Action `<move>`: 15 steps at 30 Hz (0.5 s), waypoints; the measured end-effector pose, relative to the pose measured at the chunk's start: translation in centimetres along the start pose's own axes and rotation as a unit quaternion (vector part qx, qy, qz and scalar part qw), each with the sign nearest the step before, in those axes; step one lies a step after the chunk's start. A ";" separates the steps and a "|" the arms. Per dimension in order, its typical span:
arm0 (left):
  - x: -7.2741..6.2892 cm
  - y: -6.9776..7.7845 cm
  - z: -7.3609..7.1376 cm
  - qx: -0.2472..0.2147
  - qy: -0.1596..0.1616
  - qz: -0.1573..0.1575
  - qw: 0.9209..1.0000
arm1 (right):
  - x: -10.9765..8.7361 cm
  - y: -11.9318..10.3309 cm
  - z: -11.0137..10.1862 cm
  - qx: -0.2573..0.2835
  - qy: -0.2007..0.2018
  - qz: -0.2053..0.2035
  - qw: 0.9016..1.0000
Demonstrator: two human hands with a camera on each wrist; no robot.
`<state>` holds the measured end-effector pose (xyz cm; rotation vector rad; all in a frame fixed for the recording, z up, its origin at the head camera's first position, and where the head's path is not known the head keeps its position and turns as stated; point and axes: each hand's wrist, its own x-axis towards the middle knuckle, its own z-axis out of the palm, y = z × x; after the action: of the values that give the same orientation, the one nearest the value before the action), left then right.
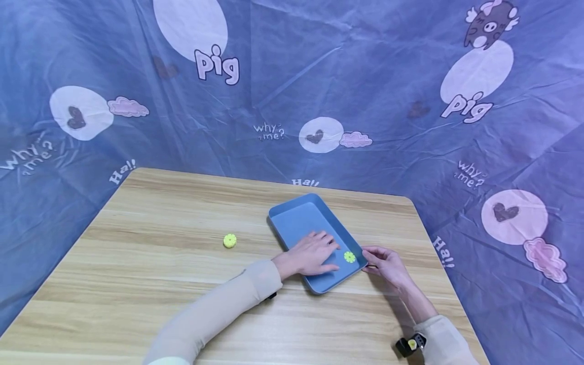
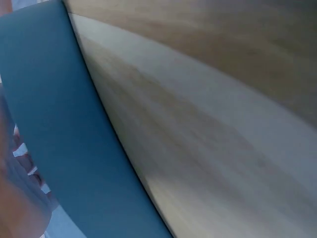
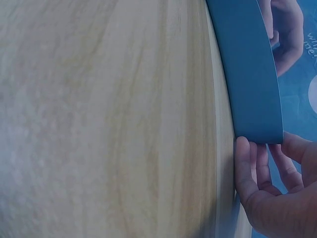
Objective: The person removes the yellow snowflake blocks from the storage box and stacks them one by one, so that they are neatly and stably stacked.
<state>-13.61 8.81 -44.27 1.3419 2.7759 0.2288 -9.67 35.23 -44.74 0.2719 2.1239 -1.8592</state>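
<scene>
A blue rectangular tray point(image 1: 296, 218) lies at a slant on the wooden table. My left hand point(image 1: 312, 253) is over its near half with the fingers spread, holding nothing; whether the palm touches the tray floor I cannot tell. Beside those fingers, inside the tray, is a small yellow-green flower-shaped piece point(image 1: 349, 257). My right hand point(image 1: 388, 264) pinches the tray's right corner, thumb at the rim and fingers against the outer wall, as the right wrist view shows at the tray wall point(image 3: 252, 74). In the left wrist view the tray's side wall point(image 2: 64, 119) partly hides the left hand.
A second yellow-green flower-shaped piece point(image 1: 230, 241) sits on the table point(image 1: 150, 284), left of the tray. Behind the table and on both sides hangs a blue printed cloth point(image 1: 274, 86). A small black device point(image 1: 410, 345) is at the right wrist.
</scene>
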 end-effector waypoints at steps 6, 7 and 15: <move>1.2 1.0 0.5 0.012 -0.030 0.005 0.999 | -0.3 0.0 -0.2 0.001 -0.003 0.003 1.000; 1.3 1.2 0.5 0.014 -0.035 0.006 0.999 | -0.3 0.0 -0.2 0.001 -0.005 0.003 1.000; 3.0 1.5 1.0 0.021 -0.052 0.005 0.998 | -0.3 0.0 -0.4 0.003 -0.010 0.002 1.000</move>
<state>-14.18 12.24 -45.00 1.3372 2.7034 0.1002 -9.42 35.65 -44.58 0.2564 2.1037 -1.8574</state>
